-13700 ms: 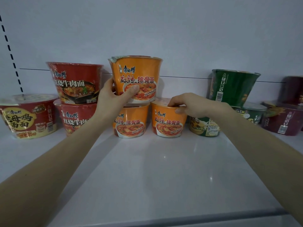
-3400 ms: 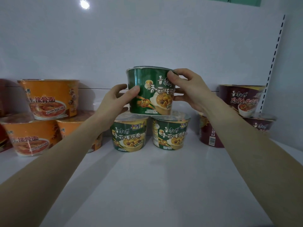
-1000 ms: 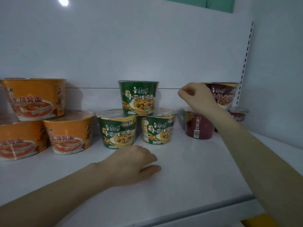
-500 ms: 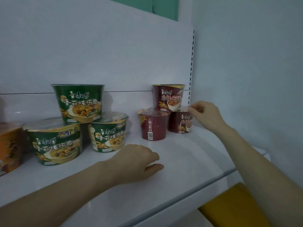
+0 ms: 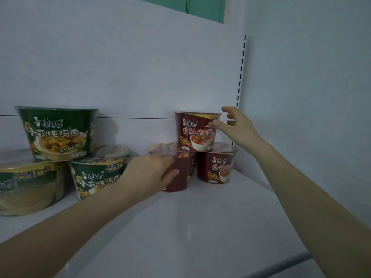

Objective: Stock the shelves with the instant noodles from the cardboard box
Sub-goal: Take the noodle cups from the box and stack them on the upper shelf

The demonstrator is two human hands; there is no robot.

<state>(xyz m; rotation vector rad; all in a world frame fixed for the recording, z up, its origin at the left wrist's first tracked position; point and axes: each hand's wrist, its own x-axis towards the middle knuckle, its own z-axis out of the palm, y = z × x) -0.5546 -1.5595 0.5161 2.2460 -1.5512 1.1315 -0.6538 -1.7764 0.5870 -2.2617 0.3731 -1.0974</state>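
Shelf (image 5: 200, 227), white, right end. Stock on hand:

Green cups (image 5: 58, 133): three, stacked one on two, at the left, labels to the front.

Red cups: three, same stack, near the right corner. Top cup (image 5: 197, 131) rests across the lids of left cup (image 5: 184, 181) and right cup (image 5: 217, 167), which stand just beside each other. Top and right labels face front. The left cup shows mostly plain wall, so its label seems turned aside.

Left hand (image 5: 148, 173): fingers curled over the left cup's rim, thumb on its wall, a firm hold.

Right hand (image 5: 236, 127): fingers spread and loose, holding nothing, one fingertip touching the top cup's upper right wall.

Step in hand, as judged: squaring the red stack.

Handling notes: rotate the left cup on its base, not lifting, since the top cup bears on its lid. Steady the top cup lightly and straight down, never sideways. Keep the lower pair close so the top cup cannot drop between them. Finish with all labels forward
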